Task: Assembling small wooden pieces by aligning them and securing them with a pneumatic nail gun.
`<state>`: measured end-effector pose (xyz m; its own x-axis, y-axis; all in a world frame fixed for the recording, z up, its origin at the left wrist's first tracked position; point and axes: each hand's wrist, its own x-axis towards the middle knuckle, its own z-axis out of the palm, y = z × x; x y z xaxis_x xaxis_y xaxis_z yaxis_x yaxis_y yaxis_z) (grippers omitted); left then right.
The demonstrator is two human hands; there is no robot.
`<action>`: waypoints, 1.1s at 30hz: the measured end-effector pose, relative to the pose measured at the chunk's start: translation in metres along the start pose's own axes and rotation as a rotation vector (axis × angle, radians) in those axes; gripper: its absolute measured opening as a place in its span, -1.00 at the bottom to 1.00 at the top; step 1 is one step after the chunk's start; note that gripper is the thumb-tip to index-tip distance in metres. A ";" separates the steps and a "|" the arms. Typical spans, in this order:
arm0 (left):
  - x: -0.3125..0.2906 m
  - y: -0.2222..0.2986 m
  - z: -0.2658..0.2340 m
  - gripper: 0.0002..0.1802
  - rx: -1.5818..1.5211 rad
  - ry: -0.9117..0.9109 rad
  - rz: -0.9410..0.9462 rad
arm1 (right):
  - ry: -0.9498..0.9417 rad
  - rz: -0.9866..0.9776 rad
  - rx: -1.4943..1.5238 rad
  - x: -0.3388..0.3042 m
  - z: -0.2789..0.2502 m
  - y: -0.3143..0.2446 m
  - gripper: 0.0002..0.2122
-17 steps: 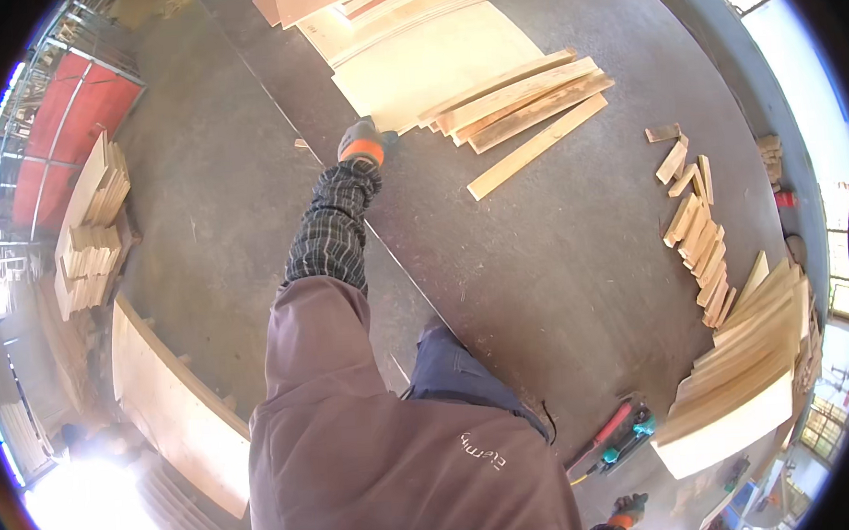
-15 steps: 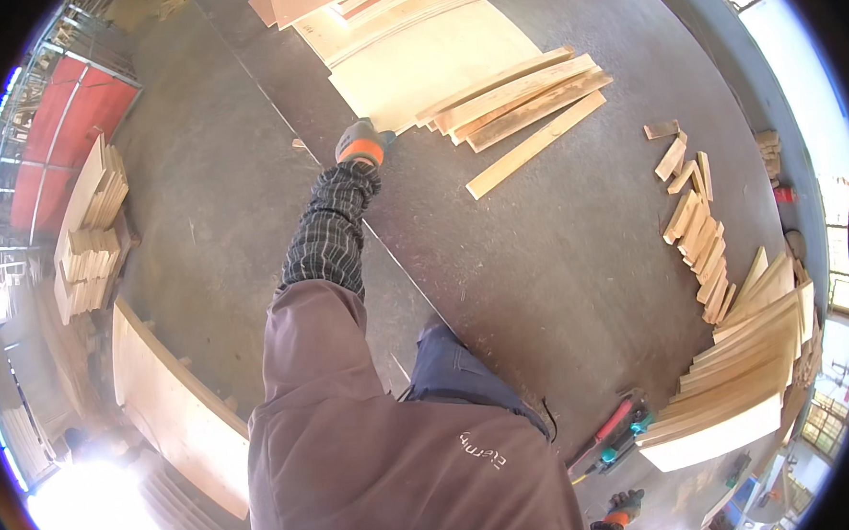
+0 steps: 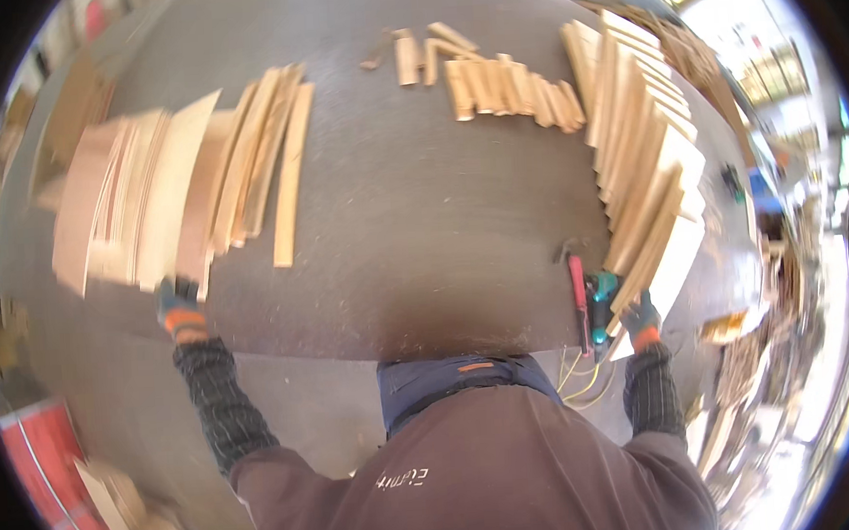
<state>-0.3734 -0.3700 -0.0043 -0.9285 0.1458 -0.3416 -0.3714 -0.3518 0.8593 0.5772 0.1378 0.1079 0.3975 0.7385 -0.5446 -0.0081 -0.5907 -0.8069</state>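
Both gloved hands spread wide: left hand at plywood stack, right hand at board pile; finger grip indiscernible through blur.

A wide dark bench carries wooden boards at the left of the frame, short wood blocks at the top, and stacked planks at the right.

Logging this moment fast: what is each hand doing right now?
Left hand: gloved, at the near ends of the fanned wooden boards; grip cannot be told.
Right hand: gloved, touching the stacked boards; grip cannot be told.
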 end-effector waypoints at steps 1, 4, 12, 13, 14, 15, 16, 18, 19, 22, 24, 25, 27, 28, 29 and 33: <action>-0.005 -0.028 0.043 -0.65 -0.054 0.053 -0.106 | -0.029 -0.020 0.095 0.013 -0.031 -0.005 -0.45; -0.007 0.004 0.049 -0.81 -0.146 0.059 -0.157 | 0.025 -0.081 0.183 0.022 -0.019 0.013 -0.46; -0.139 -0.015 0.124 -0.80 0.033 -0.113 0.048 | -0.259 0.066 0.249 0.013 -0.057 -0.005 -0.87; -0.166 -0.022 0.139 -0.80 0.058 -0.151 0.047 | -0.276 0.066 0.171 0.000 -0.059 -0.014 -0.90; -0.187 -0.037 0.136 -0.81 0.026 -0.222 -0.020 | -0.275 0.034 0.128 0.017 -0.069 -0.017 -0.86; -0.206 -0.052 0.137 -0.80 0.024 -0.290 -0.088 | -0.092 -0.023 0.028 0.034 -0.075 -0.013 -0.83; -0.227 -0.064 0.139 -0.79 0.027 -0.353 -0.156 | 0.089 -0.073 -0.077 0.051 -0.082 -0.005 -0.80; -0.291 -0.112 0.183 -0.76 -0.026 -0.499 -0.500 | 0.727 -0.524 -0.436 0.084 -0.157 0.032 -0.57; -0.294 -0.117 0.157 -0.78 -0.010 -0.501 -0.510 | 0.682 -0.308 -0.396 0.074 -0.129 0.045 -0.46; -0.335 -0.168 0.153 -0.82 0.133 -0.495 -0.562 | 0.320 0.008 -0.466 0.077 -0.174 0.096 -0.11; -0.344 -0.168 0.151 -0.82 0.290 -0.429 -0.489 | 0.253 0.253 0.170 0.055 -0.148 0.139 -0.22; -0.341 -0.183 0.147 -0.79 0.553 -0.434 -0.593 | 0.084 0.322 0.745 0.079 -0.184 0.154 -0.34; -0.343 -0.180 0.153 -0.56 1.178 -0.285 -0.589 | 0.083 0.239 0.670 0.087 -0.174 0.156 -0.35; -0.345 -0.176 0.161 -0.56 1.181 -0.270 -0.566 | 0.151 0.235 0.585 0.078 -0.165 0.144 -0.35; -0.345 -0.172 0.171 -0.47 1.760 -0.280 -0.082 | 0.129 0.247 0.595 0.085 -0.159 0.150 -0.35; -0.401 -0.199 0.302 -0.17 1.464 -0.596 0.330 | 0.152 0.175 0.499 0.094 -0.190 0.138 -0.30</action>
<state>0.0744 -0.0792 0.0762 -0.6993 0.6896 -0.1885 0.4816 0.6493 0.5887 0.7873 0.0641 -0.0111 0.4784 0.5660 -0.6714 -0.5058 -0.4474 -0.7376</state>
